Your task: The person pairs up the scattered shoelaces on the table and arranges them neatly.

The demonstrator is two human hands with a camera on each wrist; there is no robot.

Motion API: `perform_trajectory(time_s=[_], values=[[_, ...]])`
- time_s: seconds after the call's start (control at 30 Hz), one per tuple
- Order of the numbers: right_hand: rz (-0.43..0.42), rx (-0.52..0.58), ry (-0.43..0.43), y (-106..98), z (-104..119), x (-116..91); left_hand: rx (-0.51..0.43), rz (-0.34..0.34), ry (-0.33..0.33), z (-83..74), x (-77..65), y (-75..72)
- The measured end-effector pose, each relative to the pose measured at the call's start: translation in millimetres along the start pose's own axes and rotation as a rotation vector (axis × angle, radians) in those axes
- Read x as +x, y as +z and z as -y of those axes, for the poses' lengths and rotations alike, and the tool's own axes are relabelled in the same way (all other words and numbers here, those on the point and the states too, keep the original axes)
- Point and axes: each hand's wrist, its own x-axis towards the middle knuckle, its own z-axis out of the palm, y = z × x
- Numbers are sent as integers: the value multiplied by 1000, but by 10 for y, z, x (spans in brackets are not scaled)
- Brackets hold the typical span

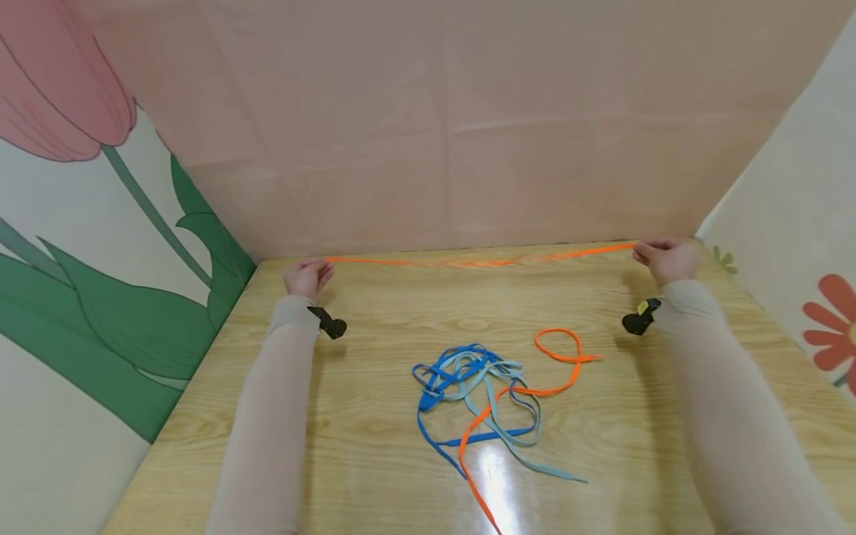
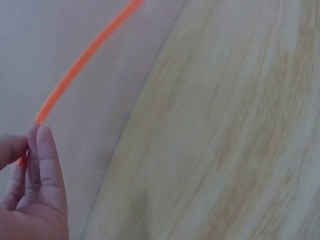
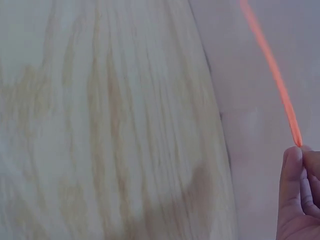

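An orange shoelace (image 1: 588, 253) stretches across the far side of the table, sagging slightly in the middle. My left hand (image 1: 307, 279) pinches one end between thumb and fingers; in the left wrist view, a short orange tip shows below that hand's (image 2: 42, 185) grip. At the far right, my right hand (image 1: 670, 260) pinches the other end. From the right fingertips, the lace (image 3: 275, 70) runs upward in the right wrist view. Nearer me, a second orange shoelace (image 1: 473, 427) lies loosely curved over a tangle of blue (image 1: 431, 401) and light blue laces (image 1: 528, 464).
The wooden table (image 1: 374, 468) meets a pink-covered wall (image 1: 401, 148) just beyond both hands. A wall with painted flowers stands on the left (image 1: 120, 319) and another on the right (image 1: 789, 223). Each wrist carries a small black camera (image 1: 328, 323).
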Motion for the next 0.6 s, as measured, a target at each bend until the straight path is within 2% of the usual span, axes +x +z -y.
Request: perform_trajectory(time_s=[0.13,0.17,0.27,0.47,0.6], values=[[1,73,23,102,43,-31,-20,41,-10,-58,-137,117],[-3,85,27,124,52,-37,-12,29,-7,-90,-221,171],[-25,113,34,184,70,-54,-20,40,-8,-125,-311,244],[-63,240,57,227,62,-56,-45,51,7,-109,-343,318],[-62,269,63,218,58,-62,-49,69,20,-97,-352,331]])
